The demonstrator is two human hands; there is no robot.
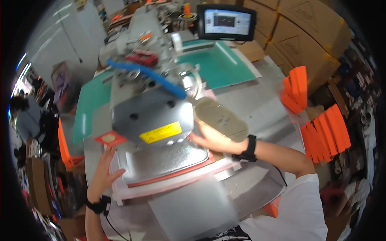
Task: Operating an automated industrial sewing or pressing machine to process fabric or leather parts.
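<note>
A grey industrial sewing machine head [150,108] with a yellow label stands over a metal work plate [165,160] framed in red. My left hand [105,168] lies flat with fingers spread on the left edge of the white frame around that plate. My right hand [211,138] rests open at the plate's right side, just under a beige sole-shaped piece [220,118] that lies beside the machine head. Both wrists wear black bands.
A green mat [223,64] covers the table behind the machine. A monitor [226,22] stands at the back. Stacks of orange pieces [295,90] sit at the right, cardboard boxes [305,28] behind them. Another person [24,116] is at the far left.
</note>
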